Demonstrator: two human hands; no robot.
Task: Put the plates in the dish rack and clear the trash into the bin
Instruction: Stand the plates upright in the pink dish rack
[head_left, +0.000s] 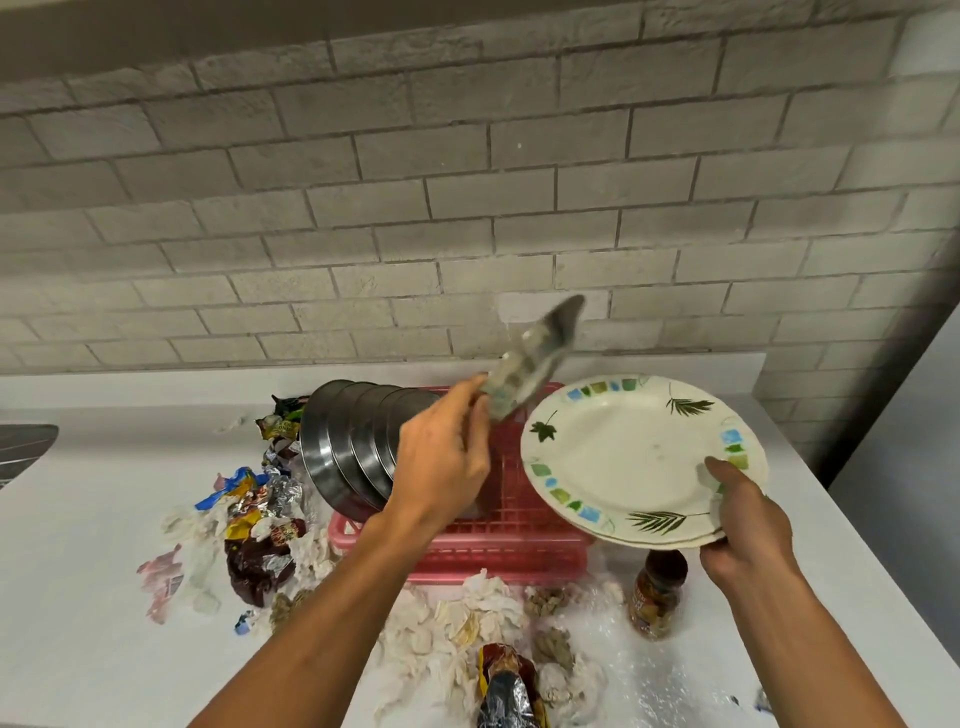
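My right hand (748, 525) grips the near right rim of a white plate with leaf and square prints (634, 457); a second plate is stacked under it. Both are tilted over the right side of the pink dish rack (498, 551). My left hand (447, 457) pinches a crumpled, blurred clear plastic wrapper (535, 358) and holds it up above the rack. Several steel plates (358, 452) stand on edge in the rack's left half.
Crumpled tissues (467, 618), foil and snack wrappers (260, 525) lie on the white counter left of and in front of the rack. A small brown jar (655, 597) stands under the plates. A dark packet (509, 686) lies near the front edge. Brick wall behind.
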